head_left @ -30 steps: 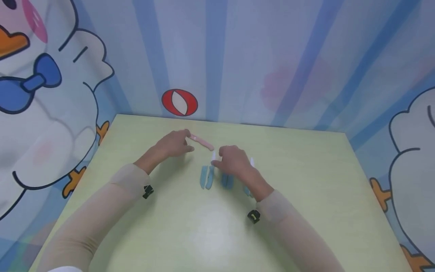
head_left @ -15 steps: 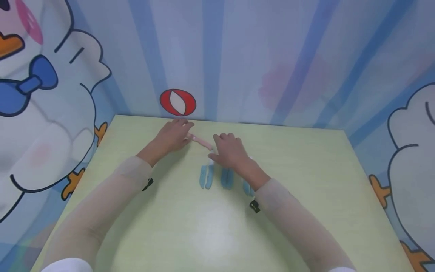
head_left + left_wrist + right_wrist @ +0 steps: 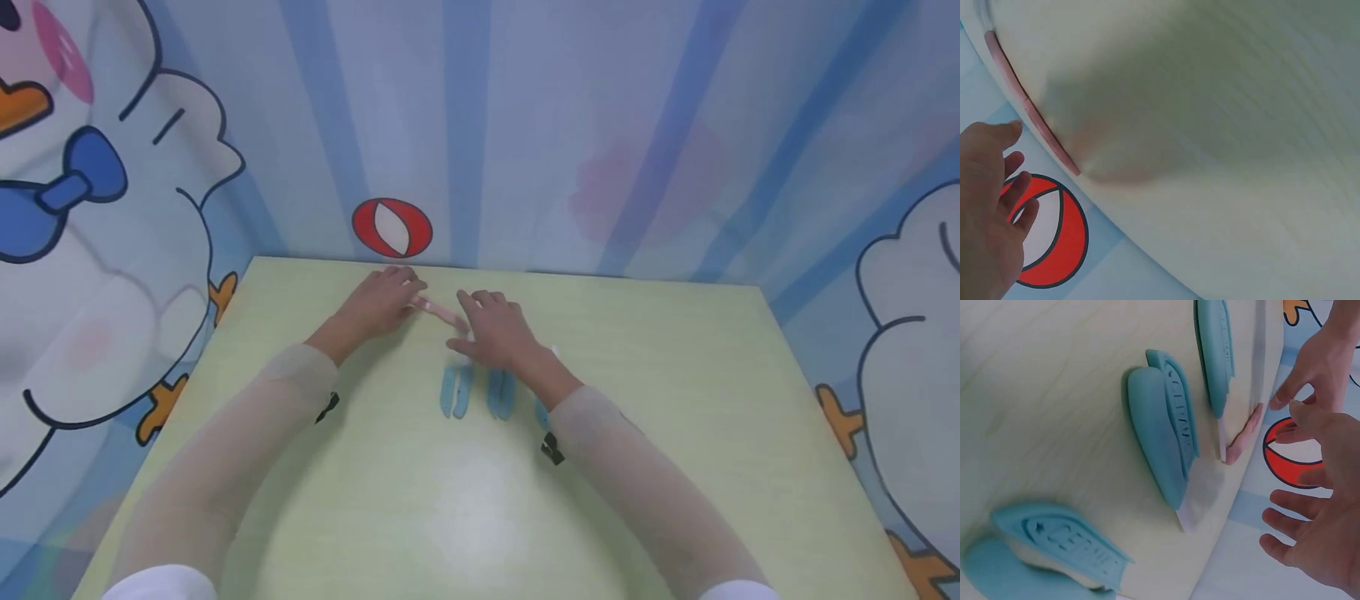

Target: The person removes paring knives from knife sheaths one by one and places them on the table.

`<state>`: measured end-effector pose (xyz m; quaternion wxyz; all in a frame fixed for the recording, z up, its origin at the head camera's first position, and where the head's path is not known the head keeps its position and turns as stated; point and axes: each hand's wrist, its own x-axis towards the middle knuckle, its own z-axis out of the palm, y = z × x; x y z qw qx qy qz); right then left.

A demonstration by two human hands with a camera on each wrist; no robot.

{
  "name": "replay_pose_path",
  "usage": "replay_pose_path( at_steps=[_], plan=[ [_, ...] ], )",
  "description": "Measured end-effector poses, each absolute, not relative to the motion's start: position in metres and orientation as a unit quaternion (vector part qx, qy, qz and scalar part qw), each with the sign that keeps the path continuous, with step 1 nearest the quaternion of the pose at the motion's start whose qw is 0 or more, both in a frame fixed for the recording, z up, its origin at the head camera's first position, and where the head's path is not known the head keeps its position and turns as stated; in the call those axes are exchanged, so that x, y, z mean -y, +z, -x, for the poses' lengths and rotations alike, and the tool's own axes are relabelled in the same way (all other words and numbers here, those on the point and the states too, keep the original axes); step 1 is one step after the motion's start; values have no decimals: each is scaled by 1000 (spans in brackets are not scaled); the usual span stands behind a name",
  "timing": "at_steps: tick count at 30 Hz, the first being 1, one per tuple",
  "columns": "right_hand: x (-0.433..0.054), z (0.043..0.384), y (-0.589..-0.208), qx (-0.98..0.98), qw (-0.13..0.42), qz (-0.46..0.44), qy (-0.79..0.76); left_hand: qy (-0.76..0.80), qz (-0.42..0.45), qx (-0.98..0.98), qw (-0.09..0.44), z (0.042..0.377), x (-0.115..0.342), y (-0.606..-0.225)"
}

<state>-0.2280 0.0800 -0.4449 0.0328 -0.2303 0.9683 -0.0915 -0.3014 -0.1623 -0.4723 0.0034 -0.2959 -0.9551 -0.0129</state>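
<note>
A slim pink folding knife (image 3: 444, 314) lies slantwise near the table's back edge. My left hand (image 3: 382, 300) hovers at its left end; in the left wrist view, the loose fingers hold nothing beside the pink handle (image 3: 1038, 119). My right hand (image 3: 498, 333) is at the knife's other end, fingers spread and holding nothing. Below it lie three blue knives with white blades: the left one (image 3: 455, 392), the middle one (image 3: 501, 394) and the right one (image 3: 542, 412), partly hidden by my forearm. Their split, lettered handles (image 3: 1163, 431) show in the right wrist view.
The pale yellow table (image 3: 375, 500) ends at a blue striped backdrop (image 3: 525, 125) printed with a red ball (image 3: 392, 227) and white cartoon ducks. A small black device (image 3: 552, 448) hangs at my right wrist.
My right hand has shifted slightly left and up, its fingers spreading. My left hand has moved up a little over the pink knife's end. The blue knives stay where they were.
</note>
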Motion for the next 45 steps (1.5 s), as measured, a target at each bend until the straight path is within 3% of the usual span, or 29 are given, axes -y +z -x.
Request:
replay_pose_path(
  at_steps=[6, 14, 45],
  plan=[
    [-72, 239, -457, -969, 20, 209, -128, -15, 291, 956, 36, 303, 156, -486],
    [-61, 256, -469, -968, 1, 184, -169, 25, 283, 959, 17, 306, 149, -495],
    [-46, 269, -490, -972, 33, 160, -171, 85, 263, 961, 31, 296, 140, -503]
  ],
)
